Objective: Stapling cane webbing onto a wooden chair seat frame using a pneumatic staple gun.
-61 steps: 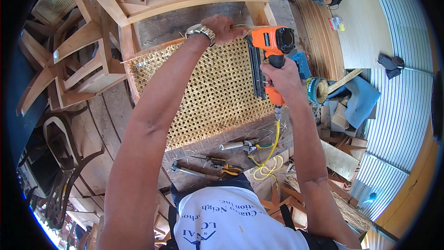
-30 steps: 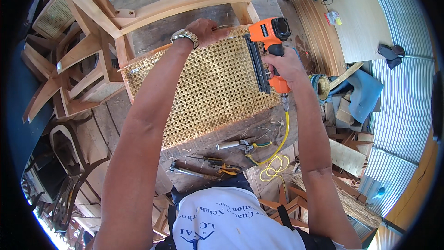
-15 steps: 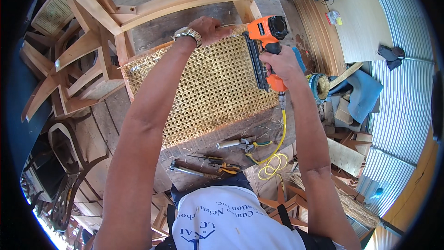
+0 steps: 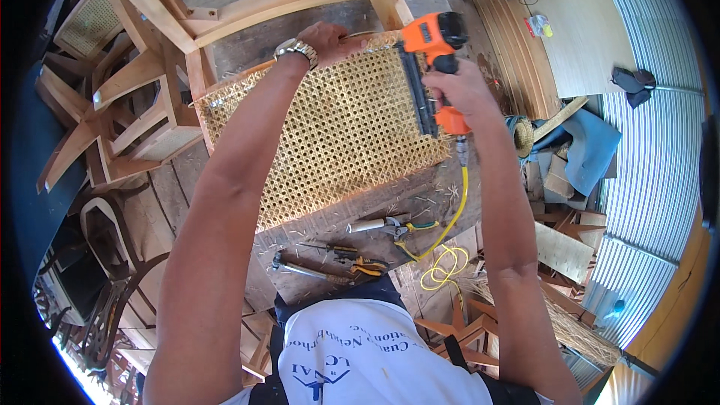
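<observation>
Two hands busy, right hand (image 4: 459, 88) fingers wrapped around nail gun (image 4: 435, 60), left hand (image 4: 328, 39) pressing cane panel (image 4: 337, 127)

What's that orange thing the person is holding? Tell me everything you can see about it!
It is an orange and black staple or nail gun, plastic-looking, with a long dark magazine running down its side. The right hand grips its handle, and its nose presses near the top edge of the woven cane panel. A yellow coiled hose hangs from the handle's bottom end. The left hand rests on the panel's top edge just beside it.
</observation>
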`<state>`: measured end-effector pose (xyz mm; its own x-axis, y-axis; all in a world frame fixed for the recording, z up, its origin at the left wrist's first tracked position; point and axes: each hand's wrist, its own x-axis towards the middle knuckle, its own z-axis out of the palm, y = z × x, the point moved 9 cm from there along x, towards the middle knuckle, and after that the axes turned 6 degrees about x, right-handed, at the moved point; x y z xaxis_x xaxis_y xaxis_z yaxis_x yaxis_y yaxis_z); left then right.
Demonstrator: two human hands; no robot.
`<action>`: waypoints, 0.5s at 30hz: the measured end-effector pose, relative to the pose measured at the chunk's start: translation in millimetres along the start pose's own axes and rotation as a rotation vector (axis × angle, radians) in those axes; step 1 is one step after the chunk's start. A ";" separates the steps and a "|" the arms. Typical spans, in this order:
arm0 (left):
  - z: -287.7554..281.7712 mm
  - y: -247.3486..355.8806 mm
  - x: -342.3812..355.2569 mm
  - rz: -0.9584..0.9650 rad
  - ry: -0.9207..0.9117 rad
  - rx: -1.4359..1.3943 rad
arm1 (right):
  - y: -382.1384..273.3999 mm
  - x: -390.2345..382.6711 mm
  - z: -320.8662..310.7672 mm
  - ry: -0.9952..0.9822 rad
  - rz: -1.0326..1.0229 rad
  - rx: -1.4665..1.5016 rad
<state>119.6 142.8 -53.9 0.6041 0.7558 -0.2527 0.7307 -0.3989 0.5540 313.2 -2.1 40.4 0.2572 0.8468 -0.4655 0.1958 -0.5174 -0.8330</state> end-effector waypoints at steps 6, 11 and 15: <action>-1.9 6.1 -1.0 -0.006 -0.018 0.051 | -2.9 -6.0 -38.9 0.062 0.041 0.008; 0.4 0.5 0.1 -0.022 -0.007 0.024 | 1.5 4.5 -32.5 0.025 0.075 -0.012; 1.9 -0.4 3.3 -0.012 -0.001 0.031 | 1.1 7.9 -22.8 0.016 0.075 -0.019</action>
<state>121.9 144.4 -56.4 0.5958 0.7599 -0.2599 0.7474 -0.4062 0.5257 337.0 1.3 42.6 0.2870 0.8036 -0.5213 0.1929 -0.5816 -0.7903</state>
